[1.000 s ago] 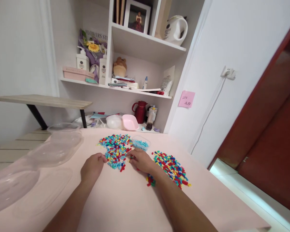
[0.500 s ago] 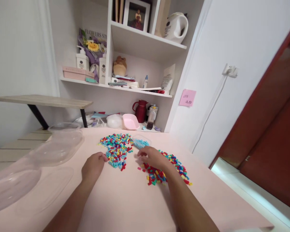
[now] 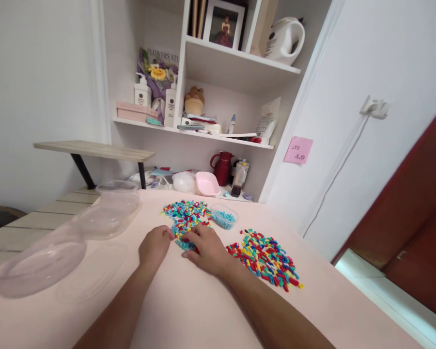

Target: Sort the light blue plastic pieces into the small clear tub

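Small coloured plastic bricks lie in a left pile (image 3: pixel 187 209) and a right pile (image 3: pixel 269 257) on the pink tabletop (image 3: pixel 174 310). My left hand (image 3: pixel 156 246) rests at the left pile's near edge, its fingers curled closed; whether anything is inside them is hidden. Over the near part of that same pile, my right hand (image 3: pixel 205 247) reaches with thumb and fingers apart, fingertips among the bricks. Behind it stands a clear plastic container (image 3: pixel 234 224) holding light blue bricks (image 3: pixel 223 217).
Clear plastic containers (image 3: pixel 109 218) and a large clear tub (image 3: pixel 39 264) stand along the left side. At the back are a pink basin (image 3: pixel 208 184), a red jug (image 3: pixel 223 168) and a bottle with dark liquid (image 3: pixel 239 180). A wooden stand (image 3: pixel 94 149) rises at the back left.
My right hand has moved left from between the right pile and the container to the left pile. My left hand stays by the left pile. The whole view has shifted slightly.
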`<state>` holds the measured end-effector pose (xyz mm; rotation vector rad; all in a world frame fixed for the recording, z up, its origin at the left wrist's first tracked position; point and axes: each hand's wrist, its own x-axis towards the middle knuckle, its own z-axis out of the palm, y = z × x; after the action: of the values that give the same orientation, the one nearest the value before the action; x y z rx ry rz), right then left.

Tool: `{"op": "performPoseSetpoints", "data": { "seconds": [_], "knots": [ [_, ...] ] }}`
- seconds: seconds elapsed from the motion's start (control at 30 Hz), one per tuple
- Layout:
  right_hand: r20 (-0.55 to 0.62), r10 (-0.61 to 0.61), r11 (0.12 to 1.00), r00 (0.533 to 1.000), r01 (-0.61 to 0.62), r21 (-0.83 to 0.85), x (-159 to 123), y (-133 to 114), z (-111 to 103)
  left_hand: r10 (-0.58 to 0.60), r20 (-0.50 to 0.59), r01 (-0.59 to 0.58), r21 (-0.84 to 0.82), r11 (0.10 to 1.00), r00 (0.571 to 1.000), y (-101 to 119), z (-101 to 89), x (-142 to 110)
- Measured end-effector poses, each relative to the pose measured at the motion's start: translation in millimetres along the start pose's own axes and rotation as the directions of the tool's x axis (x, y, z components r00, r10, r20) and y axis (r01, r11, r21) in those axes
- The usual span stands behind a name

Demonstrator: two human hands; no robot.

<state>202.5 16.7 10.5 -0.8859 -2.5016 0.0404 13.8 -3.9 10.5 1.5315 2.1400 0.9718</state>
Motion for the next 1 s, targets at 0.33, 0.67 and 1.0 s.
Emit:
{"op": "performPoseSetpoints", "data": {
  "seconds": [0.33, 0.67, 1.0],
  "knots": [
    [-0.078, 0.089, 0.988, 0.993, -0.078, 0.137, -13, 45, -22, -0.025, 0.007, 0.025, -0.016, 1.000, 1.000, -1, 0.4, -1],
    [0.038, -0.144, 0.988, 0.989, 0.142, 0.062, -1, 12, -14, -0.003, 0.000, 0.003, -0.019, 1.000, 1.000, -2, 1.0, 3],
    [0.002, 0.186, 0.958, 0.983, -0.182, 0.220, -19, 57, -47, -0.010, 0.017, 0.010, -0.026, 1.000, 1.000, -3, 2.1, 3]
  ]
}}
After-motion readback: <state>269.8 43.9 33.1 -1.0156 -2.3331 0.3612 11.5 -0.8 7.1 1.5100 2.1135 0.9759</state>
